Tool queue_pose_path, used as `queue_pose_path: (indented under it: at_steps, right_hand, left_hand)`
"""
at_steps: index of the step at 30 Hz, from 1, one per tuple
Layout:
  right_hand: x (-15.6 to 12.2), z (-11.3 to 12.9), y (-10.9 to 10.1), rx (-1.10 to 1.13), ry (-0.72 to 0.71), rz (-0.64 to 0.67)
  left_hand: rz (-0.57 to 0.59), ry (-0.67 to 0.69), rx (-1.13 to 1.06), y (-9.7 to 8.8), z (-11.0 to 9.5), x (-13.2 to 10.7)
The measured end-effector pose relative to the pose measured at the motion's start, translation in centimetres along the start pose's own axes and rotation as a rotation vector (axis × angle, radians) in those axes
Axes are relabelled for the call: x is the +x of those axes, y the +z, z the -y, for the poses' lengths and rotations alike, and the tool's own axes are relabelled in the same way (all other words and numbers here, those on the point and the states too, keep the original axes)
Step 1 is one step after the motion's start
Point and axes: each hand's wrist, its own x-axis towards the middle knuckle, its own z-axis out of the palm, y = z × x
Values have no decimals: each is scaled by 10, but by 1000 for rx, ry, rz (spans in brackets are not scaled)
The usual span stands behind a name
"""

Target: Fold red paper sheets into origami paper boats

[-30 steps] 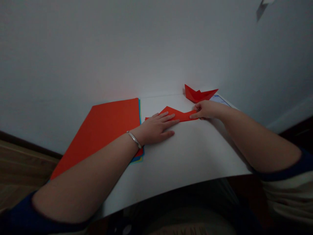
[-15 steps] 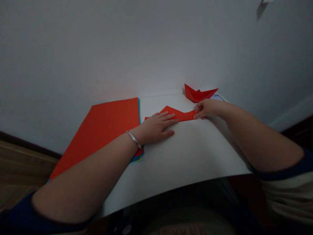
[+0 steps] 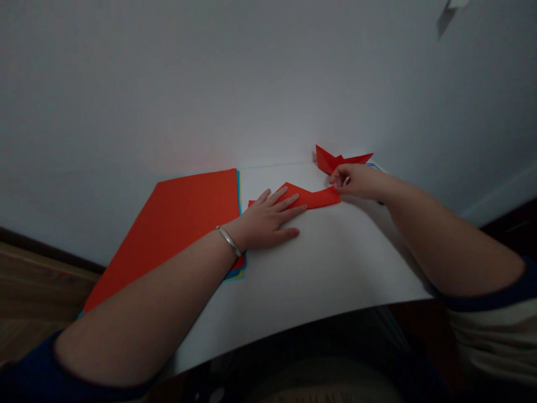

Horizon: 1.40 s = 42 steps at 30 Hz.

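Note:
A folded red paper with a peak in its upper edge lies flat on the white tabletop. My left hand, fingers spread, rests on its left part and covers some of it. At the paper's right tip is my right hand, its fingers curled together. Whether those fingers still pinch the tip is hidden. Just behind the right hand, a red origami boat stands by the wall, partly covered by the hand.
To the left lies a stack of coloured paper, red on top, with blue and yellow edges showing; my left forearm crosses it. The white tabletop meets a pale wall at the back. Something blue and white lies beyond my right hand.
My right hand has shifted slightly up, and its fingers have curled in, so more of the folded paper's right end shows. My left hand stays in place with its fingers a little wider apart.

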Motion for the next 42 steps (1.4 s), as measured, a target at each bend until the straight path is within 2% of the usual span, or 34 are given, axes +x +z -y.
queue_pose_path:
  at_steps: [2,5,7,8,10,14,18,23,27,30,42]
  right_hand:
    - [-7,14,2,-50,-96,-133]
    - [-18,36,7,-169,-359,-236]
    - [-22,45,13,-263,-514,-202]
    - [-23,48,16,-297,-530,-145]
    - [-23,50,23,-275,-538,-61]
    - [-20,45,33,-218,-504,-109]
    - [-21,45,34,-289,-425,-133]
    - [-25,48,32,-380,-452,-138]
    - [-25,48,32,-422,-518,-132]
    - [-24,49,31,-441,-514,-115]
    - [-30,67,15,-629,-321,3]
  left_hand:
    - [-41,2,26,0,-1,4]
    - [-69,0,40,0,-1,11]
    - [-66,-5,42,-1,-1,15]
    - [-65,-6,43,-1,-1,16]
    - [-71,-5,47,-2,-2,18]
    - [-89,-7,60,-1,-3,18]
    - [-127,-17,71,-3,-6,16]
    - [-176,0,105,-11,-13,12]
    - [-171,-75,195,-16,-22,11]
    - [-175,-122,217,-18,-26,11]
    - [-133,-423,261,-24,-36,8]
